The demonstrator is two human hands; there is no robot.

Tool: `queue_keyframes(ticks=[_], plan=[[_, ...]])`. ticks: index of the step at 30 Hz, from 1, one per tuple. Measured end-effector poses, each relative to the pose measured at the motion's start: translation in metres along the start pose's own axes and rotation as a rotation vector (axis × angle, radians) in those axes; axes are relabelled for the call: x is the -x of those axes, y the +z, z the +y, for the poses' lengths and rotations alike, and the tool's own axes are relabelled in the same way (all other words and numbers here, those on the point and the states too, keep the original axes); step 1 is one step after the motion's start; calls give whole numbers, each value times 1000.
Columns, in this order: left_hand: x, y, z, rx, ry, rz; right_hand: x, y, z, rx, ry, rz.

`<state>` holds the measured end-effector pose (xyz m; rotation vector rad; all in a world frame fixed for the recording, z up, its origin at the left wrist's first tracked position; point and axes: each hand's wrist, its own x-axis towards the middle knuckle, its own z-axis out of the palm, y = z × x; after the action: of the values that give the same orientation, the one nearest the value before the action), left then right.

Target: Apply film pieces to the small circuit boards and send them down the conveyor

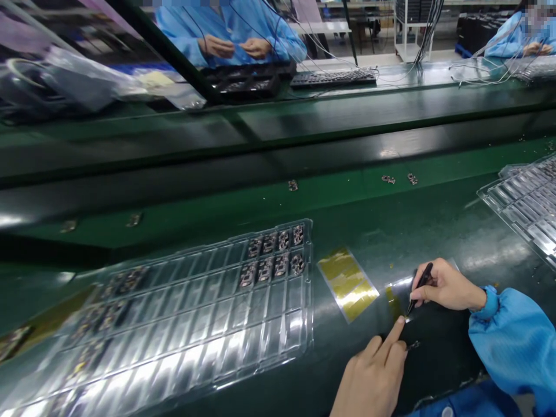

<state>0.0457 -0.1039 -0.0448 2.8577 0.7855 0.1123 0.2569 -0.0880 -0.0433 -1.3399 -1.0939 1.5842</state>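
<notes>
Head view, lower right: the right hand (447, 286) pinched black tweezers (420, 285), tip on a small yellow strip (394, 302). The left hand (376, 376) grasped nothing, its index finger pressing beside the strip. Most pockets of the clear tray (208, 324) apparently lay unfilled.

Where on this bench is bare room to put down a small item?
Bare: the bench between the yellow sheet and the right tray; also the dark belt beyond the large tray. Crowded: where the left hand, right hand and tweezers meet.
</notes>
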Motion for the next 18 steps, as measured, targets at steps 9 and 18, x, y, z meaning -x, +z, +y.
queue_keyframes(ticks=[9,18], plan=[[2,-4,-2,56,10,45,1,-5,-2,-82,-5,55],[-19,-24,-25,191,102,-89,4,-2,-1,-78,-30,61]])
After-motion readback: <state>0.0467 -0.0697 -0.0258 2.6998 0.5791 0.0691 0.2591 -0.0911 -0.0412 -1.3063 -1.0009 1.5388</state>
